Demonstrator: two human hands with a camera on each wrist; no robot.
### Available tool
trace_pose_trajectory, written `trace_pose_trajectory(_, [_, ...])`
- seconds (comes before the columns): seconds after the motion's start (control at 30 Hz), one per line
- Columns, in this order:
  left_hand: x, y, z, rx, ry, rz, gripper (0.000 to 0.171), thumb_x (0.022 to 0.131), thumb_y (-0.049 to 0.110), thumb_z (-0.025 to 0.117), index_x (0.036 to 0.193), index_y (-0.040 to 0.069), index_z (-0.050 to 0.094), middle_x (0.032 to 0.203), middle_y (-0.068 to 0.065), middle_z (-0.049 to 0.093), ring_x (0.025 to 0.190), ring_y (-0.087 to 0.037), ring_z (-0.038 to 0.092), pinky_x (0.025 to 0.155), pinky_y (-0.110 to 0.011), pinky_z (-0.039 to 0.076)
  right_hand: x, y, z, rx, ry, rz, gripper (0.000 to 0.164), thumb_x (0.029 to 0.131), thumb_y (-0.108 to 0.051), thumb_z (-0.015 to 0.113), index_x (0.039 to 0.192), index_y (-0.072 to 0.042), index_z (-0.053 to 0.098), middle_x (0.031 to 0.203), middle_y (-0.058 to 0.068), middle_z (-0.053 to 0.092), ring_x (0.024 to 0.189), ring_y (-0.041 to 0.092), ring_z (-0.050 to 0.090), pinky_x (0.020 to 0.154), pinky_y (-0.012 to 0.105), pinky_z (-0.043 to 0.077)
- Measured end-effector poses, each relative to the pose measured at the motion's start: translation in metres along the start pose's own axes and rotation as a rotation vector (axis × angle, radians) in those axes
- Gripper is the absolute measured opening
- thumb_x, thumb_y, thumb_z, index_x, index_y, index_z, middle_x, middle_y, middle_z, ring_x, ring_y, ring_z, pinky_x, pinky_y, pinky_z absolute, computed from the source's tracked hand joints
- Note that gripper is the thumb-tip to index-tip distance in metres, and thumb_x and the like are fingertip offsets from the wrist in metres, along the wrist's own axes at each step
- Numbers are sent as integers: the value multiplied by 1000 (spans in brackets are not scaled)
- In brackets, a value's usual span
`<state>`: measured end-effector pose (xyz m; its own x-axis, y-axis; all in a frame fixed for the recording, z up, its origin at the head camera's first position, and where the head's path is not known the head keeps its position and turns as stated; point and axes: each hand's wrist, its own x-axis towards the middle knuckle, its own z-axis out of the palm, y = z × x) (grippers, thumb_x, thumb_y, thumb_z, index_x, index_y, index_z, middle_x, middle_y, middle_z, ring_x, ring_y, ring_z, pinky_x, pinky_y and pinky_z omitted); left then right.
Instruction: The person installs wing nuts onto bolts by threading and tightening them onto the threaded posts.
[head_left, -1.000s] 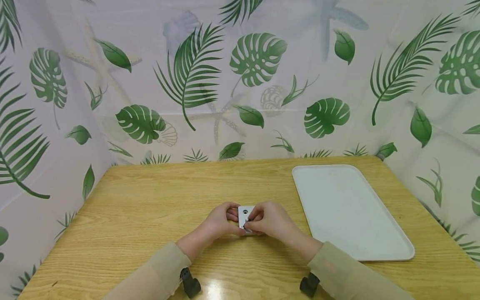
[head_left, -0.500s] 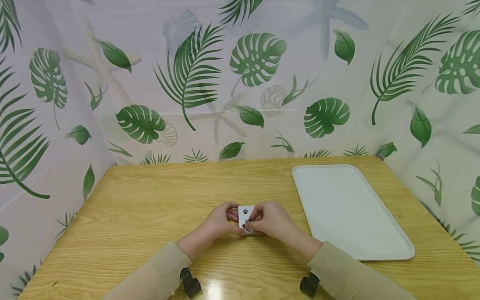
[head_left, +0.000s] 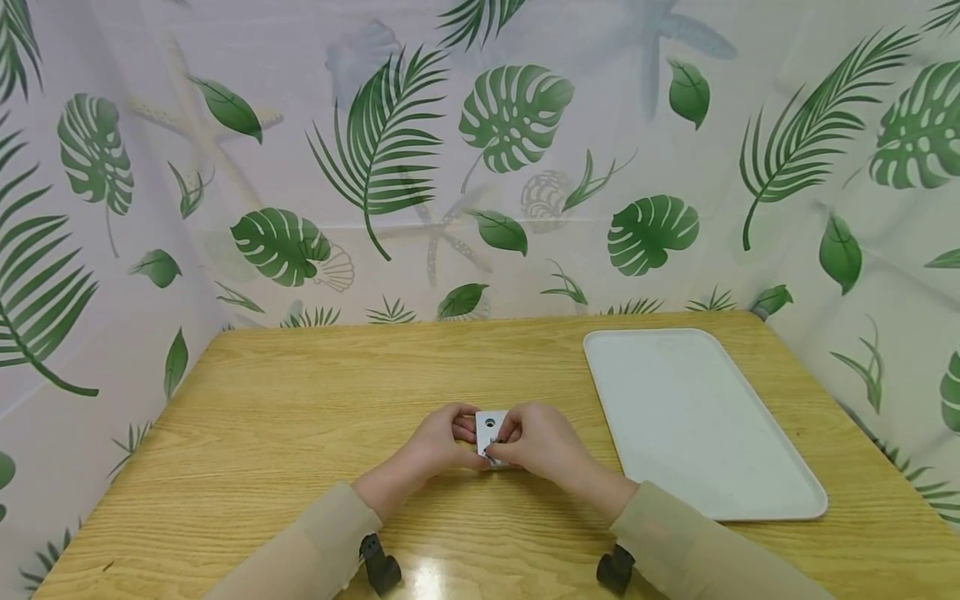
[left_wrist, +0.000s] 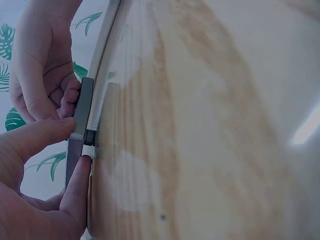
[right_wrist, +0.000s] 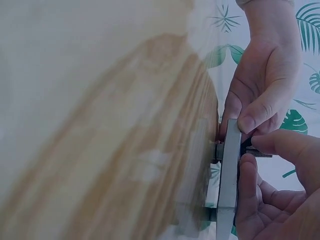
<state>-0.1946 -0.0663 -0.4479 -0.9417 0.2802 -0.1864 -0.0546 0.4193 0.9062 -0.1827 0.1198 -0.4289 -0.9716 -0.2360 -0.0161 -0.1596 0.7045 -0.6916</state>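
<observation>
A small pale rectangular plate [head_left: 483,432] with a round hole near its far edge lies between both hands. My left hand [head_left: 441,442] grips the plate by its left side, thumb along the near edge. In the right wrist view a threaded bolt [right_wrist: 263,154] sticks out through the plate, its wider end on the underside. My right hand [head_left: 546,437] pinches a small dark nut-like piece [right_wrist: 246,144] on that bolt between thumb and fingertips. The plate stands on edge in both wrist views, close over the table; a dark stub [right_wrist: 211,214] protrudes from its underside.
A white tray [head_left: 705,425] lies to the right on the wooden table [head_left: 322,392], beside the right forearm. Leaf-patterned cloth [head_left: 420,167] hangs behind and at both sides of the table. Each wrist carries a black strapped camera.
The right fingertips have shifted slightly around the bolt, and the small piece there shows at a different angle. The left hand and the plate have stayed almost in place.
</observation>
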Motion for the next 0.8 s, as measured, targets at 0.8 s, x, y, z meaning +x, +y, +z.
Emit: trace_pose_trajectory(0.8, [-12,0,-21,25,7,-21,61,87,0,84,143,-1,60,119,-14,68,100,-19,68,87,-33,60,-17,2,-21,-133,6,-74,6,93,-14,80,93,-12,75,81,-3,68,73,9,59,68,28,50])
